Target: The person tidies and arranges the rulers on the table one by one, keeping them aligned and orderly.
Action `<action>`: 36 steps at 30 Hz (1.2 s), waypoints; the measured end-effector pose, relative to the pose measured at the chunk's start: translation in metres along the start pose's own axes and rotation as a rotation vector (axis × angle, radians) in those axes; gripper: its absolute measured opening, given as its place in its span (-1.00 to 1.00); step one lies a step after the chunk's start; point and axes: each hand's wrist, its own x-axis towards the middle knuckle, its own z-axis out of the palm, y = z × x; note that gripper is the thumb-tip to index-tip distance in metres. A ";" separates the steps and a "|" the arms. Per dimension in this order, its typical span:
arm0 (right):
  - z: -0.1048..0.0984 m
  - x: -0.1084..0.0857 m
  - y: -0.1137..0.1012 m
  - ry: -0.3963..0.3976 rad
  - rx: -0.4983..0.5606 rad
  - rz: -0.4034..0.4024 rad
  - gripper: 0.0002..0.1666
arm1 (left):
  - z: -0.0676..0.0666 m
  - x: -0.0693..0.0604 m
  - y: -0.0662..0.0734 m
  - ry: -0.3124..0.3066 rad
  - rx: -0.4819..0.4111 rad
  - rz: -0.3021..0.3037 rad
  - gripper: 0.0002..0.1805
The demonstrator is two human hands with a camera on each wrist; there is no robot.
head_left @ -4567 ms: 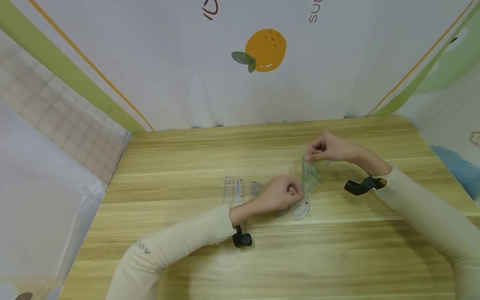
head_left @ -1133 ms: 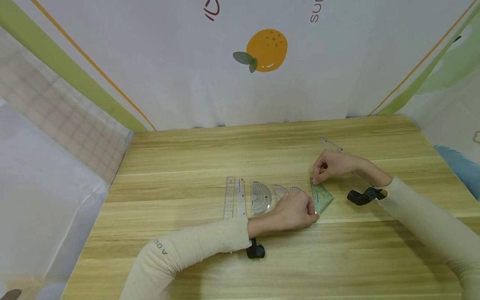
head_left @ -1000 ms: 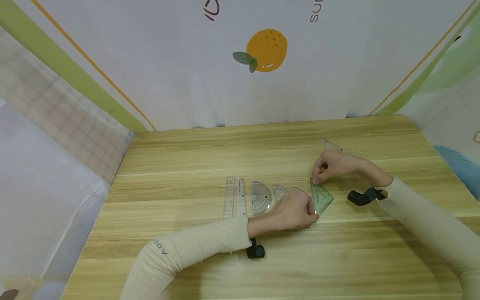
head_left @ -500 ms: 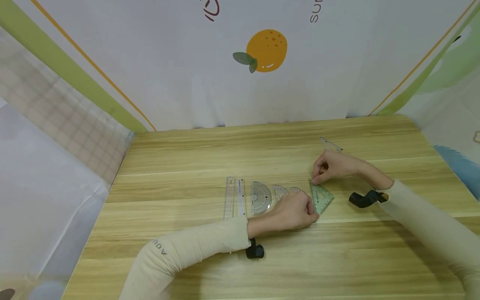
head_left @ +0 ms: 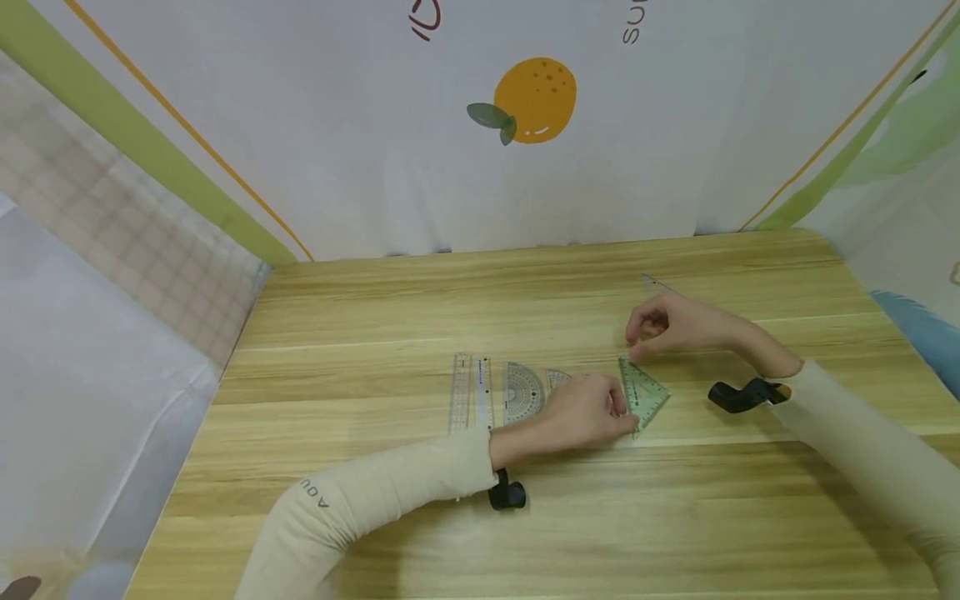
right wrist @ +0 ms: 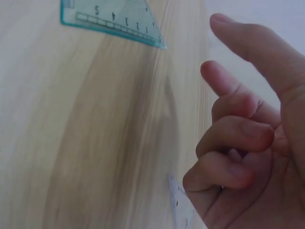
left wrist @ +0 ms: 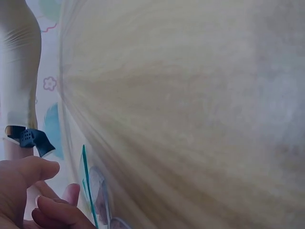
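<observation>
A green transparent set square (head_left: 643,395) lies on the wooden table, its long edge facing left. At its lower corner is my left hand (head_left: 585,410), with thumb and forefinger spread apart in the left wrist view and nothing between them. Just above the top corner hovers my right hand (head_left: 682,325); the right wrist view has its thumb and forefinger parted, the other fingers loosely curled, and a gap to the set square (right wrist: 114,24). Behind the right hand a clear set square (head_left: 652,283) is partly hidden.
Left of the set square lie two clear rulers, one plain (head_left: 461,392) and one with blue print (head_left: 484,392). Beside them is a large protractor (head_left: 522,392). A smaller protractor (head_left: 558,377) is mostly covered by my left hand. A printed cloth (head_left: 337,167) hangs behind the table.
The green set square, held up earlier, has come down onto the table right of the protractors. Both hands have since let go of it; the right has drawn slightly up and right.
</observation>
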 end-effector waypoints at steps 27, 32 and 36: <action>-0.020 -0.020 0.014 0.073 0.090 0.059 -0.77 | -0.016 0.031 0.002 0.053 -0.033 -0.074 -0.81; -0.030 -0.029 0.015 0.123 0.086 0.125 -0.73 | -0.018 0.043 0.003 0.075 -0.039 -0.060 -0.81; -0.038 -0.033 0.017 0.157 0.083 0.159 -0.72 | -0.019 0.052 0.005 0.095 -0.046 -0.078 -0.79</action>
